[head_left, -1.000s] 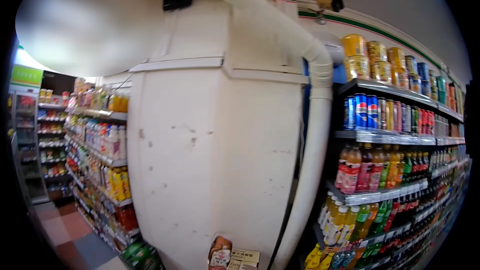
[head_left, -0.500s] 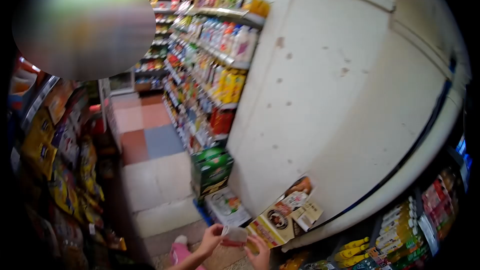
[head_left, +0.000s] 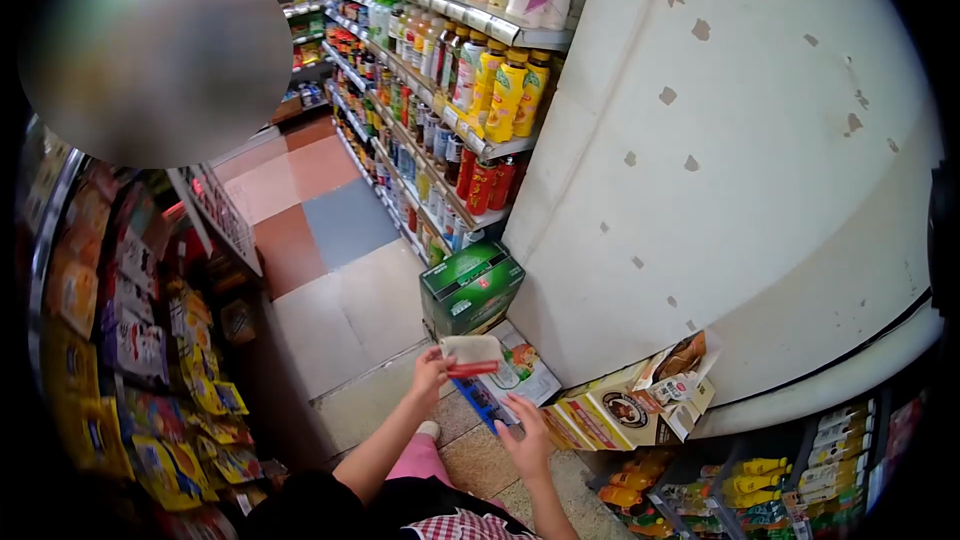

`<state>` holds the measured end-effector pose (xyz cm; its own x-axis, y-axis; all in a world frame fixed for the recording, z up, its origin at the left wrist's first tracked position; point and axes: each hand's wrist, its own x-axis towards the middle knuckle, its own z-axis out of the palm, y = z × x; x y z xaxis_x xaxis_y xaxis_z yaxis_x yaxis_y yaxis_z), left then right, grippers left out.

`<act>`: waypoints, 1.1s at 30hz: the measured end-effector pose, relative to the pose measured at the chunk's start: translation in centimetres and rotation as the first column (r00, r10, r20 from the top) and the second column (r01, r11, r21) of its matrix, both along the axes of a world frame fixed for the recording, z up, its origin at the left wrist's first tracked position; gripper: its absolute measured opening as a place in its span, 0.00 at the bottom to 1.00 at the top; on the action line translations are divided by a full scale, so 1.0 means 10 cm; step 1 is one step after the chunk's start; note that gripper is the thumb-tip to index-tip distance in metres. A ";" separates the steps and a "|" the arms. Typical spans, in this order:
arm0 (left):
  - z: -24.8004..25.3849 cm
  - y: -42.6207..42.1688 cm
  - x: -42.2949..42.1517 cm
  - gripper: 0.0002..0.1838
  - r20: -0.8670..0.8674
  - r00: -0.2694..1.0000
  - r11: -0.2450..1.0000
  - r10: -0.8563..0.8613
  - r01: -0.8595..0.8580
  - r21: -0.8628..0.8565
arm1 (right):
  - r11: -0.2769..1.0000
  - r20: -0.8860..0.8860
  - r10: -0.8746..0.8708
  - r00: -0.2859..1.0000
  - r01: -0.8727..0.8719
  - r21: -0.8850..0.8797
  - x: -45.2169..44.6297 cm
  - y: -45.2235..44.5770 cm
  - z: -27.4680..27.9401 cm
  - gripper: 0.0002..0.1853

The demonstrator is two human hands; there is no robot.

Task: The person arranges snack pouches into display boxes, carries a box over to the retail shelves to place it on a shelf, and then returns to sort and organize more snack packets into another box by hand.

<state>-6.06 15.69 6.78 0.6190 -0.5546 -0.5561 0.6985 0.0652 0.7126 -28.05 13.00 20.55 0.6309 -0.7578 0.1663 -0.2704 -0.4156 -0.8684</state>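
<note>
The left hand (head_left: pixel 430 378) has its grip clamped on a flat white-and-red object (head_left: pixel 473 354), the right hand (head_left: pixel 528 442) its grip apart.

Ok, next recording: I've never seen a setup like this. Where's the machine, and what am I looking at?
There's no machine here, just a person's two bare hands. The view comes from one camera worn on the head, facing forward and down, so the forearms enter from the bottom. A blurred oval covers the upper left.

The left hand holds a small whitish-and-red item; I can't tell what it is. The right hand is open, with nothing visible in it.

Beyond the hands, low by a pale wall, are a green box, a printed white box and some cartons. Bottles line the shelves past the wall, and packets fill a rack at left.
</note>
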 end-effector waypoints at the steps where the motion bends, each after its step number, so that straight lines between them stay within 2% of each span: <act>1: -0.21 -0.20 0.25 0.17 -0.076 0.997 1.000 0.026 -0.025 0.015 | 1.000 0.005 -0.012 1.000 0.012 0.009 0.12 -0.06 -0.01 0.21; 3: -0.62 -0.54 0.69 0.17 -0.222 0.972 0.996 0.081 -0.070 0.059 | 0.999 0.018 -0.038 0.999 0.038 0.028 0.29 -0.14 -0.03 0.21; 6: -0.78 -1.01 1.12 0.19 -0.299 0.954 1.000 0.014 -0.020 -0.017 | 0.990 0.007 -0.135 0.991 0.134 0.042 0.39 -0.24 -0.11 0.21; 9: -1.13 -1.40 1.33 0.19 -0.299 0.954 0.999 -0.020 0.006 -0.048 | 0.973 -0.028 -0.232 0.972 0.231 -0.009 0.43 -0.34 -0.12 0.21; 13: -1.50 -1.61 1.33 0.20 -0.337 0.933 0.989 0.126 -0.143 -0.027 | 0.962 -0.069 -0.273 0.960 0.272 -0.017 0.54 -0.45 -0.06 0.21; 18: -2.01 -1.63 1.30 0.24 0.038 0.968 0.964 0.248 -0.251 0.093 | 0.960 -0.072 -0.279 0.958 0.277 -0.029 0.69 -0.49 0.02 0.20; 20: -1.91 -1.63 1.31 0.25 0.206 0.954 0.951 0.218 -0.255 0.173 | 0.958 -0.073 -0.286 0.955 0.284 -0.034 0.74 -0.50 0.04 0.20; 21: -1.87 -1.60 1.31 0.29 0.290 0.944 0.946 0.158 -0.228 0.230 | 0.958 -0.077 -0.288 0.954 0.288 -0.019 0.76 -0.50 0.04 0.20; 24: -1.46 -1.55 1.18 0.33 0.626 0.767 0.761 -0.139 -0.322 0.564 | 0.954 -0.073 -0.298 0.952 0.294 -0.060 0.80 -0.51 0.09 0.21; 25: -1.36 -1.50 1.15 0.37 0.609 0.775 0.772 -0.171 -0.278 0.571 | 0.952 -0.085 -0.303 0.949 0.299 -0.061 0.82 -0.52 0.11 0.21; 28: -1.35 -1.46 1.01 0.38 0.787 0.603 0.859 -0.130 -0.327 0.393 | 0.946 -0.091 -0.323 0.942 0.317 -0.071 0.80 -0.51 0.13 0.21; 29: -1.39 -1.48 0.93 0.37 0.731 0.681 0.946 0.035 -0.260 0.196 | 0.943 -0.075 -0.330 0.941 0.324 -0.075 0.79 -0.51 0.09 0.21; 30: -1.21 -1.49 0.77 0.36 0.687 0.725 0.977 0.049 -0.179 0.119 | 0.938 -0.058 -0.341 0.938 0.336 -0.083 0.76 -0.51 0.08 0.21; 32: -0.43 -1.35 0.46 0.33 0.588 0.808 0.999 0.039 -0.011 -0.050 | 0.928 -0.006 -0.366 0.931 0.364 -0.073 0.71 -0.50 0.06 0.22; 33: -0.11 -1.30 0.30 0.32 0.619 0.785 0.995 -0.025 0.077 -0.057 | 0.918 -0.009 -0.388 0.922 0.386 -0.097 0.67 -0.50 0.13 0.22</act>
